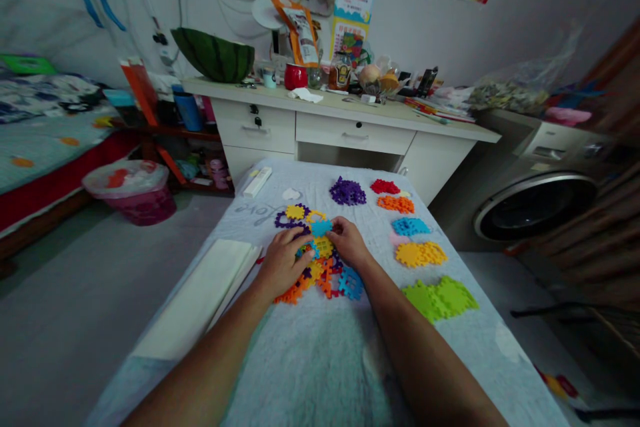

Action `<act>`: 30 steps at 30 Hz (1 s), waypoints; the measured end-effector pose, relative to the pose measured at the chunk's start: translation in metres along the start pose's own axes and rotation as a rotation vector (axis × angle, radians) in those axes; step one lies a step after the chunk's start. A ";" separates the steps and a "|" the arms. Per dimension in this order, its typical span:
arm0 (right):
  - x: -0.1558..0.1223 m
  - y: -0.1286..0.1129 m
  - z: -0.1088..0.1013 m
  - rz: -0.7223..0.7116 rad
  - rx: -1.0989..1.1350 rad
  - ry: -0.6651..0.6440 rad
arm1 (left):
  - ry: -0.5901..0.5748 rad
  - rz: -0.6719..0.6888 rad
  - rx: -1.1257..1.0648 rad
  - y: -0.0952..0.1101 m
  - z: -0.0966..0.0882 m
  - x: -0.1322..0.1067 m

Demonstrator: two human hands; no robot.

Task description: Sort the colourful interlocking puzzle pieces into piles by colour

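Note:
A cluster of gear-shaped plastic pieces (326, 247) in yellow, blue, orange, purple and red lies on the cloth-covered table. My left hand (286, 260) lies over its left side, with fingers and thumb curved around part of it. At the cluster's upper right, my right hand (350, 243) pinches the edge of a light blue gear piece (321, 227). Beyond my hands, a yellow gear piece (295, 212) adjoins purple ones. Both hands hide parts of the cluster.
Sorted piles lie on the right: purple (347, 191), red (385, 186), orange (395, 204), blue (410, 226), yellow (421, 253) and green (441, 299). A folded white cloth (200, 297) and a narrow white box (258, 182) lie left. A cluttered desk (350, 107) stands behind.

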State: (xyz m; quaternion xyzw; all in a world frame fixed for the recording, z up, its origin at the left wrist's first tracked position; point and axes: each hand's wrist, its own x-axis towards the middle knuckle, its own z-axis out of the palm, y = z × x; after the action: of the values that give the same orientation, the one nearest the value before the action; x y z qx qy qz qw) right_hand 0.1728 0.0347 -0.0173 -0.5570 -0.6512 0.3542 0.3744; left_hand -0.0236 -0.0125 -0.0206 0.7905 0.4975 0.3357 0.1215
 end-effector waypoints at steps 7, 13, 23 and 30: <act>-0.003 -0.002 0.002 -0.047 -0.031 0.013 | -0.048 0.005 0.033 0.001 0.001 0.000; 0.002 -0.015 -0.037 -0.081 -0.134 0.174 | -0.069 0.014 0.015 0.003 0.000 -0.001; -0.008 0.008 -0.148 0.324 -0.670 0.421 | -0.041 0.011 -0.012 0.004 0.000 -0.002; -0.007 0.022 -0.154 0.450 -0.772 0.422 | -0.046 -0.018 -0.027 0.007 -0.002 -0.002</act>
State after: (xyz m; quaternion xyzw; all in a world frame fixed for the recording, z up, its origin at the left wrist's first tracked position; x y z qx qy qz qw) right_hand 0.3194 0.0369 0.0345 -0.8416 -0.5083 0.0384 0.1786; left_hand -0.0203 -0.0173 -0.0163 0.7919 0.4969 0.3230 0.1468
